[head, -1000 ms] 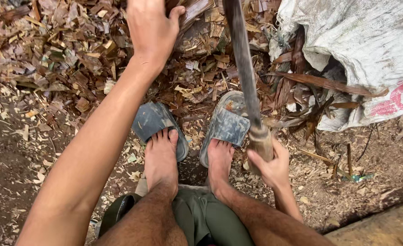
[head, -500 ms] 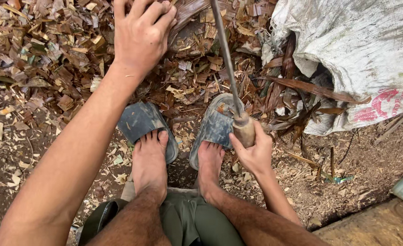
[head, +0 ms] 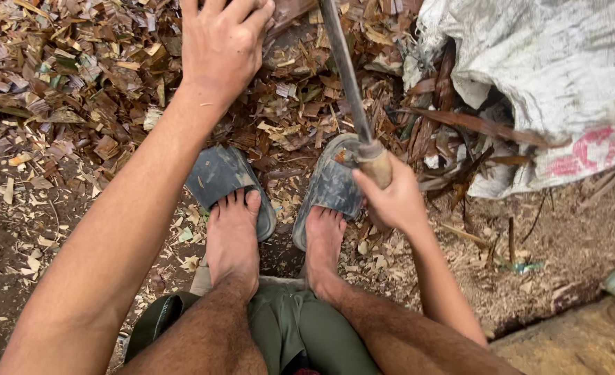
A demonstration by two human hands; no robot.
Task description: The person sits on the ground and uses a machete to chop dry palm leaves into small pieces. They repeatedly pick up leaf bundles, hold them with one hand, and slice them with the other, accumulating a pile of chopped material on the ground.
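My right hand (head: 391, 198) is closed around the pale wooden handle of a long dark blade (head: 343, 69) that points away from me over the ground. My left hand (head: 222, 43) reaches forward at the top of the view, fingers curled down on a brown piece of wood (head: 290, 12) that is mostly hidden under it. Both hands are above a heap of wood chips and bark strips (head: 99, 83). My bare feet rest on the back ends of two grey sandals (head: 227, 180).
A white woven sack (head: 529, 76) with red print lies at the right, with bark strips sticking out from under it. A wooden plank (head: 585, 340) sits at the bottom right corner. Bare dirt with fine shavings surrounds my feet.
The view has shifted, so hands and feet sit slightly differently in frame. The blade has tilted more upright and leftward. My left hand stays pressed on the wood.
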